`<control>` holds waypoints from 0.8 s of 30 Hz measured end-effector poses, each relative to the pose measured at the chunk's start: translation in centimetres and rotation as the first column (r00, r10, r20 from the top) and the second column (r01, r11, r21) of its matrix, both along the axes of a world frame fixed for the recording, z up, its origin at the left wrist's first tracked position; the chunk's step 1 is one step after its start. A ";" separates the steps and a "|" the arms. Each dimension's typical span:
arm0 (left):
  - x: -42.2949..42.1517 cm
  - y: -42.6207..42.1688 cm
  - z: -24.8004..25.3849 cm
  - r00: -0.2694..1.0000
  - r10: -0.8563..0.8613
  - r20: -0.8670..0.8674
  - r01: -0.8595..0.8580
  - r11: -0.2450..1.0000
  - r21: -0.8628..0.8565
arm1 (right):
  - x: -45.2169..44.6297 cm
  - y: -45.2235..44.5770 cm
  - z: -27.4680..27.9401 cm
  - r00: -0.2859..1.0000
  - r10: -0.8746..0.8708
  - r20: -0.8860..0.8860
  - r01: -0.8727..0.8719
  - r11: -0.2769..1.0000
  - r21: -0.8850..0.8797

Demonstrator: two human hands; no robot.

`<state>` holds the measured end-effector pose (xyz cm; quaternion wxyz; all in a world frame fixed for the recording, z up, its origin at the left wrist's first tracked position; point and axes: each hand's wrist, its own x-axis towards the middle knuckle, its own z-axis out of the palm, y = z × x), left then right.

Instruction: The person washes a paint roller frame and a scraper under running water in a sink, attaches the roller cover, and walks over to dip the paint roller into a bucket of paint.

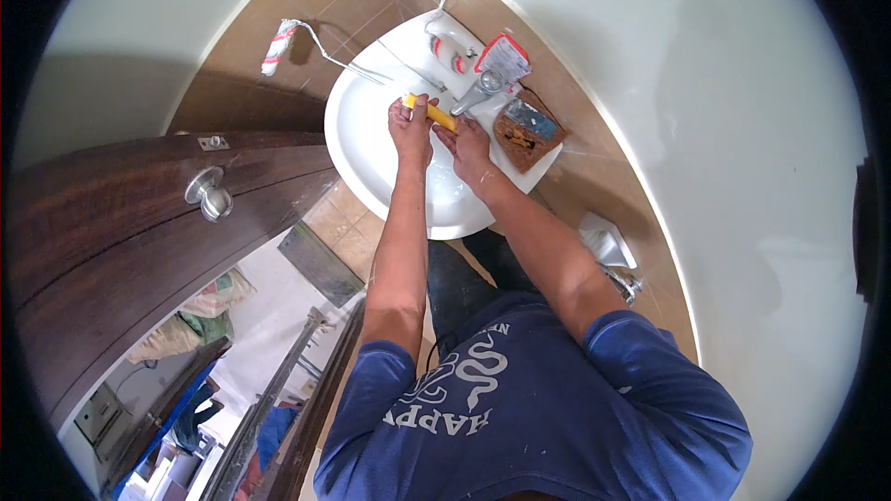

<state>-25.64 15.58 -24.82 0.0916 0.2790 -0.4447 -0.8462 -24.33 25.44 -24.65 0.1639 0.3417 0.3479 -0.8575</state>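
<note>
Over the white washbasin [357, 167], a short yellow stick-like object [436, 115] spans my two hands; its exact kind is unclear. My left hand [411, 134] pinches its left end, where a small whitish patch shows. The right end rests in the curled fingers of my right hand [471, 147]. Just beyond my right hand stands the metal tap [483, 88]. A brown pad or cloth [526, 134] with a blue-grey blade-like piece on it lies on the basin's right rim. Behind the tap there is a red-and-white packet [504, 57].
A paint roller [280, 46] with a wire frame leans out over the basin's left rim. Another roller [450, 48] with a blue handle stands at the back. To the left is a dark wooden door [139, 213] with a round knob [210, 195]. A metal-and-white fixture [608, 246] projects at right.
</note>
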 end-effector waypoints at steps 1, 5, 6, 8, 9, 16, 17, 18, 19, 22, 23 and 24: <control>0.0 0.2 0.0 1.000 0.011 0.008 -0.011 1.000 0.018 | 0.1 0.1 0.0 1.000 -0.007 0.000 0.007 1.000 -0.020; -0.1 0.8 -0.1 1.000 0.012 -0.003 -0.012 0.999 0.035 | 0.5 -0.7 -0.8 0.995 -0.091 -0.030 0.093 0.993 0.068; -0.1 0.9 0.0 1.000 0.012 0.004 -0.012 0.999 0.039 | 0.6 -1.0 -0.8 0.999 -0.048 -0.022 0.051 0.984 0.169; 0.3 0.9 0.3 1.000 -0.003 0.012 0.003 1.000 -0.007 | 1.0 -1.2 -0.8 0.999 0.038 0.007 -0.039 0.954 0.296; 0.5 1.0 0.2 1.000 -0.020 0.011 0.021 0.998 -0.053 | 1.2 -0.9 -0.4 0.997 0.077 0.022 -0.080 0.942 0.325; 2.7 2.9 0.5 0.997 -0.076 -0.032 0.080 0.985 0.153 | 1.8 0.9 0.8 0.990 0.131 0.047 -0.138 0.966 0.219; 3.1 3.1 0.6 0.993 -0.119 -0.017 0.120 0.978 0.168 | 1.7 1.0 0.7 0.990 0.140 0.017 -0.140 0.964 0.224; 3.6 3.2 0.4 0.986 -0.164 -0.002 0.162 0.969 0.186 | 1.7 1.2 0.2 0.989 0.147 -0.013 -0.140 0.963 0.231; 3.9 3.4 0.2 0.978 -0.208 0.012 0.201 0.958 0.203 | 1.7 1.3 -0.3 0.987 0.156 -0.043 -0.141 0.961 0.238; 3.8 5.0 -0.4 0.980 -0.199 0.022 0.193 0.967 0.169 | 1.8 1.1 0.1 0.994 0.075 -0.081 -0.053 0.969 0.243; 3.9 5.4 -0.6 0.979 -0.204 0.011 0.199 0.966 0.165 | 1.9 1.3 0.6 0.990 0.106 -0.089 -0.077 0.957 0.281; 3.8 5.9 -0.2 0.981 -0.191 0.021 0.190 0.981 0.047 | 2.1 1.5 0.4 0.986 0.139 -0.095 -0.102 0.942 0.319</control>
